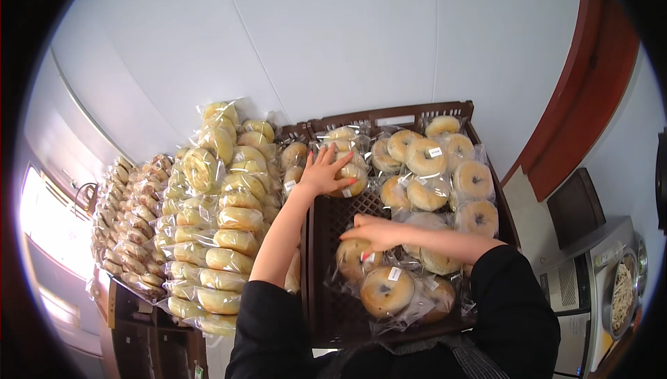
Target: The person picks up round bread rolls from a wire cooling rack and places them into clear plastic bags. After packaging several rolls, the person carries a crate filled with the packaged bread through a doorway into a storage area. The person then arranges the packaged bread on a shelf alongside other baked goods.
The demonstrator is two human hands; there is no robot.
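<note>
A brown plastic crate holds bagels in clear plastic bags. At the crate's far left, my left hand lies with fingers spread over a few bagged bagels, touching them from above. Nearer to me, my right hand is bent round a bagged bagel, its fingers closed on the wrapping; part of its grip is hidden. Just beside it sits a labelled bagged bagel. More bagged bagels fill the right side of the crate.
Left of the crate, tall rows of bagged yellowish bagels stand stacked, with darker bagged breads beyond. A white wall rises behind. At the right are a red-brown frame and a metal bowl of pale strips.
</note>
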